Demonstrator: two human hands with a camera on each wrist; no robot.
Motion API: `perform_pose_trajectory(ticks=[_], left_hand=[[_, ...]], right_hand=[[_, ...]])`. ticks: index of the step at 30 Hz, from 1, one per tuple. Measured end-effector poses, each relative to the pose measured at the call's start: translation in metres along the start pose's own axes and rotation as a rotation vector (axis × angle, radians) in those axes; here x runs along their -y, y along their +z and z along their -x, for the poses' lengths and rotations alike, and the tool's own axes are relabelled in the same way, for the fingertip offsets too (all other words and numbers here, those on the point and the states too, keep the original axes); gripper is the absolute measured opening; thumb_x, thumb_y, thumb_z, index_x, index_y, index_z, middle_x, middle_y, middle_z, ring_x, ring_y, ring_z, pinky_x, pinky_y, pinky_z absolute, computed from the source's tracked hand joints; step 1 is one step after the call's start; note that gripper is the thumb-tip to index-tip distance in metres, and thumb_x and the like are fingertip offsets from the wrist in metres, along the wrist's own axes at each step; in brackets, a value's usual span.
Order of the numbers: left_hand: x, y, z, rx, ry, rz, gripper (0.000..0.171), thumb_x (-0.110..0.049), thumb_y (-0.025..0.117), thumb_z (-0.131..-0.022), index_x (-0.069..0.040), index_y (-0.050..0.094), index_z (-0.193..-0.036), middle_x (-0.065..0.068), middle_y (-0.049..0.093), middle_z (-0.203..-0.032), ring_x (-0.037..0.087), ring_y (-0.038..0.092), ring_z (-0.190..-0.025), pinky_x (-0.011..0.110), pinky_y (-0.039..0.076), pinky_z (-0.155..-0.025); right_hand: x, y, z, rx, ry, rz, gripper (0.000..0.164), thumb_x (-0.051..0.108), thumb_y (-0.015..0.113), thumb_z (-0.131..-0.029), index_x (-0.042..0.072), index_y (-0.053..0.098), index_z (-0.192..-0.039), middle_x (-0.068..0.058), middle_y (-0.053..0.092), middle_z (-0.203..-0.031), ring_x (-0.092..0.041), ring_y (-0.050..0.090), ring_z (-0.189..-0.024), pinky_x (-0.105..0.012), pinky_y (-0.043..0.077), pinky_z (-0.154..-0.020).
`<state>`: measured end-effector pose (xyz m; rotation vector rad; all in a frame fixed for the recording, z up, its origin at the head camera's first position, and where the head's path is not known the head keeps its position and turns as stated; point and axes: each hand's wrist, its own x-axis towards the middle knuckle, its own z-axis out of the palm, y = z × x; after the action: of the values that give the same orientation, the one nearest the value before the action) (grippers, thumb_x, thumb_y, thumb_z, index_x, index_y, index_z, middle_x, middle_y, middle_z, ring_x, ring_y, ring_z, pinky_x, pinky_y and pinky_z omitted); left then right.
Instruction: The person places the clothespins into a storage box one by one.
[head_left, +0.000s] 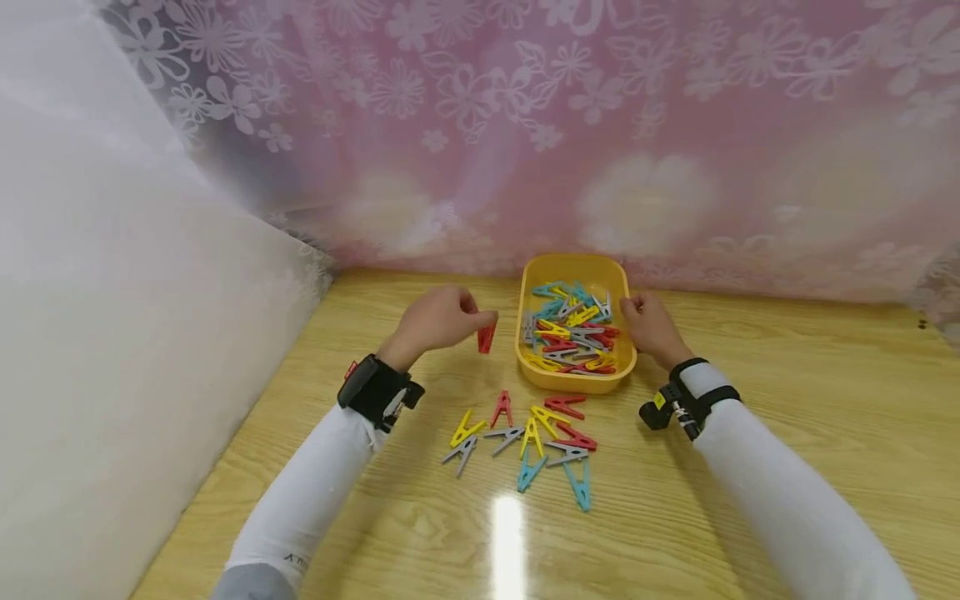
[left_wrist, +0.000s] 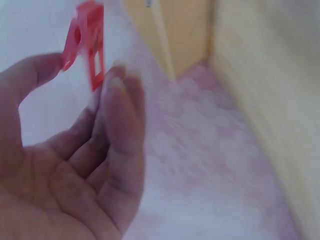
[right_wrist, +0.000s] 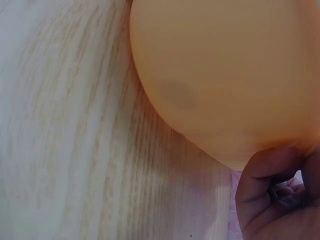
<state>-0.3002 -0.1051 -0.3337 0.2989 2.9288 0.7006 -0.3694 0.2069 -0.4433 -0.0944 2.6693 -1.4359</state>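
My left hand (head_left: pixel 437 320) pinches a red clothespin (head_left: pixel 486 338) between thumb and fingers, above the table on the left of a yellow plastic basket (head_left: pixel 576 383). In the left wrist view that red clothespin (left_wrist: pixel 95 42) is held by its handle ends, jaw end pointing away from the palm. My right hand (head_left: pixel 655 330) grips the basket's right rim; the right wrist view shows its curled fingers against the basket wall (right_wrist: pixel 225 75). Inside the basket lie many blue, yellow, grey and red clothespins (head_left: pixel 576 333). Several more clothespins (head_left: pixel 531 437) are scattered on the table in front of it.
The wooden table (head_left: pixel 795 400) runs back to a pink flowered curtain (head_left: pixel 480 167). A white sheet (head_left: pixel 127 275) hangs along the left side. A bright light reflection lies on the table in front of the loose clothespins.
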Motion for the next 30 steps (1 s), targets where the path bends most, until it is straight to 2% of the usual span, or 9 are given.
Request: perform_pose_trajectory(ticks=[3, 7, 11, 15, 17, 21, 26, 28, 30], left_hand=[[-0.021, -0.001, -0.021, -0.021, 0.049, 0.038, 0.039, -0.049, 0.060, -0.089, -0.014, 0.057, -0.072, -0.002, 0.042, -0.061, 0.015, 0.038, -0.053, 0.028, 0.026, -0.049], [-0.044, 0.005, -0.046, -0.022, 0.111, 0.077, 0.035, -0.047, 0.061, -0.090, -0.013, 0.059, -0.079, 0.000, 0.050, -0.068, 0.016, 0.044, -0.058, 0.028, 0.031, -0.051], [-0.058, 0.017, -0.067, -0.045, 0.131, 0.064, 0.033, -0.047, 0.059, -0.092, -0.015, 0.063, -0.086, 0.000, 0.059, -0.078, 0.016, 0.051, -0.065, 0.029, 0.039, -0.054], [-0.066, 0.024, -0.077, -0.049, 0.140, 0.049, 0.037, -0.047, 0.054, -0.095, -0.012, 0.064, -0.102, 0.001, 0.062, -0.093, 0.016, 0.056, -0.077, 0.029, 0.046, -0.062], [-0.061, 0.025, -0.077, -0.051, 0.145, 0.070, 0.038, -0.046, 0.052, -0.096, -0.011, 0.062, -0.108, 0.002, 0.061, -0.098, 0.017, 0.057, -0.080, 0.030, 0.047, -0.065], [-0.048, 0.025, -0.074, -0.071, 0.161, 0.099, 0.035, -0.043, 0.051, -0.097, -0.013, 0.062, -0.112, 0.001, 0.060, -0.092, 0.016, 0.056, -0.076, 0.029, 0.045, -0.061], [-0.029, 0.024, -0.066, -0.096, 0.170, 0.069, 0.025, -0.035, 0.054, -0.097, -0.012, 0.062, -0.102, 0.003, 0.056, -0.085, 0.018, 0.051, -0.070, 0.029, 0.038, -0.059], [-0.020, 0.024, -0.061, -0.102, 0.157, 0.040, 0.023, -0.033, 0.054, -0.096, -0.011, 0.061, -0.093, 0.003, 0.057, -0.083, 0.019, 0.051, -0.069, 0.029, 0.037, -0.058], [-0.009, 0.024, -0.055, -0.091, 0.130, 0.021, 0.021, -0.031, 0.054, -0.096, -0.012, 0.062, -0.093, 0.003, 0.059, -0.086, 0.018, 0.053, -0.072, 0.030, 0.041, -0.061]], right_hand=[[-0.001, 0.000, 0.000, -0.011, -0.008, -0.007, 0.035, 0.029, 0.032, -0.105, -0.004, 0.042, -0.102, -0.016, 0.041, -0.087, -0.020, 0.048, -0.064, -0.027, 0.047, -0.051], [-0.002, 0.001, 0.001, -0.022, 0.002, -0.002, 0.037, 0.031, 0.031, -0.105, -0.004, 0.042, -0.104, -0.015, 0.041, -0.087, -0.020, 0.048, -0.065, -0.027, 0.046, -0.052], [0.000, 0.001, 0.001, -0.017, 0.039, 0.015, 0.040, 0.034, 0.031, -0.105, -0.005, 0.042, -0.110, -0.016, 0.042, -0.090, -0.022, 0.048, -0.069, -0.027, 0.046, -0.055], [0.001, 0.000, 0.002, -0.019, 0.075, 0.026, 0.040, 0.033, 0.031, -0.105, -0.004, 0.042, -0.111, -0.016, 0.043, -0.090, -0.023, 0.049, -0.070, -0.026, 0.046, -0.055], [0.003, 0.003, 0.002, -0.018, 0.074, 0.028, 0.039, 0.034, 0.031, -0.105, -0.004, 0.043, -0.110, -0.015, 0.043, -0.090, -0.022, 0.048, -0.069, -0.025, 0.045, -0.055], [0.007, 0.004, 0.003, -0.016, 0.077, 0.028, 0.040, 0.034, 0.030, -0.105, -0.004, 0.042, -0.110, -0.015, 0.043, -0.090, -0.023, 0.048, -0.070, -0.026, 0.045, -0.055], [0.004, 0.003, 0.002, -0.020, 0.074, 0.036, 0.041, 0.035, 0.030, -0.104, -0.004, 0.043, -0.110, -0.016, 0.044, -0.091, -0.023, 0.049, -0.070, -0.026, 0.045, -0.055], [0.002, 0.003, 0.001, -0.026, 0.070, 0.036, 0.041, 0.035, 0.031, -0.104, -0.004, 0.043, -0.109, -0.016, 0.044, -0.091, -0.023, 0.049, -0.070, -0.026, 0.046, -0.054], [0.001, 0.003, 0.001, -0.030, 0.069, 0.029, 0.040, 0.035, 0.031, -0.104, -0.004, 0.043, -0.108, -0.016, 0.044, -0.090, -0.023, 0.049, -0.070, -0.026, 0.045, -0.054]])
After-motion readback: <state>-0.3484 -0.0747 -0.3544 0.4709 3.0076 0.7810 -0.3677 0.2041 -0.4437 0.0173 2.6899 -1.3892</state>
